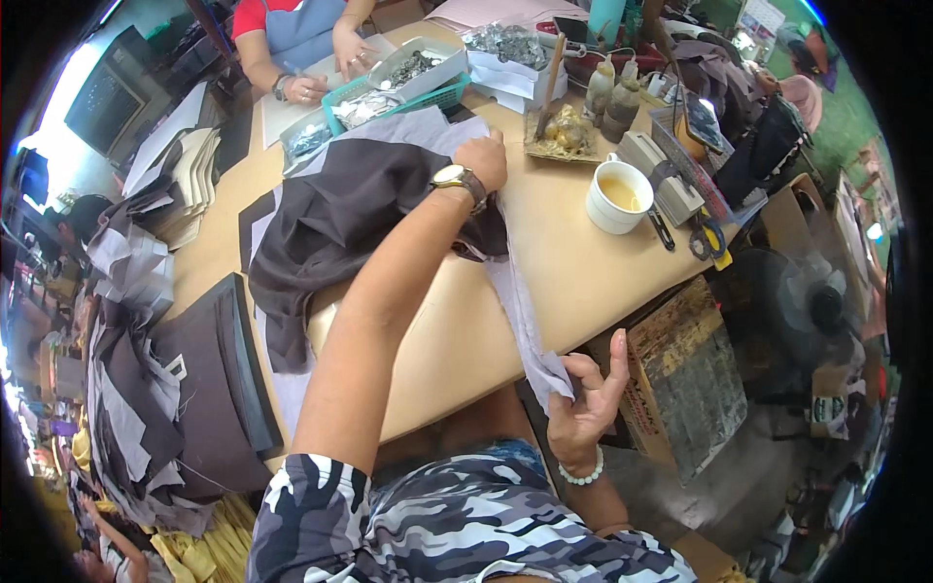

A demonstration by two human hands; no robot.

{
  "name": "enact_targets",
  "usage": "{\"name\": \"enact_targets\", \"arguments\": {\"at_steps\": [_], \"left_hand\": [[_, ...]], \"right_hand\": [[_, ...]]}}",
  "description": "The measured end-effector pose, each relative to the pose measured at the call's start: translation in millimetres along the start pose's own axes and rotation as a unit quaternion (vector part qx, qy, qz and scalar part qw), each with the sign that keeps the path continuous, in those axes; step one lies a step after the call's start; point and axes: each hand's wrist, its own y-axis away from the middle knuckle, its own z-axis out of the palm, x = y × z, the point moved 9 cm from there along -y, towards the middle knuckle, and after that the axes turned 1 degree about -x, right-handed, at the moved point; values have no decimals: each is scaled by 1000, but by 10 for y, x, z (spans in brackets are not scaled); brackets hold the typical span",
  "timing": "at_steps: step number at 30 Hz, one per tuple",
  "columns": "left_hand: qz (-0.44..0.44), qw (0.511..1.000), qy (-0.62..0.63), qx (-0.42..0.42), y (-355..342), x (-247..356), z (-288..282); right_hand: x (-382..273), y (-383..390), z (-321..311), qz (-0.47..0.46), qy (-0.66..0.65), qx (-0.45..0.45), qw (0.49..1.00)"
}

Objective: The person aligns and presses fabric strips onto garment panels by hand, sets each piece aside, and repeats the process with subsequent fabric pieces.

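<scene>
A dark brown cloth (340, 204) lies bunched on the table, with pale grey fabric showing around its edges. My left hand (483, 161), wearing a wristwatch, is closed at the far right corner of the bundle, gripping the cloth there. From near that hand, a long pale grey fabric strip (515, 301) runs down toward me and over the table's edge. The lower end of this strip is pinched in my right hand (588, 394), with some fingers raised. A beaded bracelet is on that wrist.
Right of the cloth stand a white mug (619, 199), a glue-smeared board (562, 136) with a stick, and yellow-handled scissors (709, 243). Beyond are a teal basket (447, 94) of small metal parts and a co-worker's hands (309, 89). Dark fabric pieces (194, 389) are stacked at left.
</scene>
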Motion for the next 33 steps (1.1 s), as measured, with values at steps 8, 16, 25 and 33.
{"name": "enact_targets", "arguments": {"at_steps": [8,16,25,33], "left_hand": [[281,946,-156,-47,-161,-627,-890],[317,844,348,256,381,-1289,-3368],[363,556,737,130,920,-2185,-3487],[-253,764,550,222,1773,-3545,-591]], "right_hand": [[-245,-343,-188,13,-126,94,987],[-1141,-871,-97,-187,-138,165,959],[-1789,-685,489,-386,-14,7,923],[-923,270,1830,-318,56,-280,904]]}}
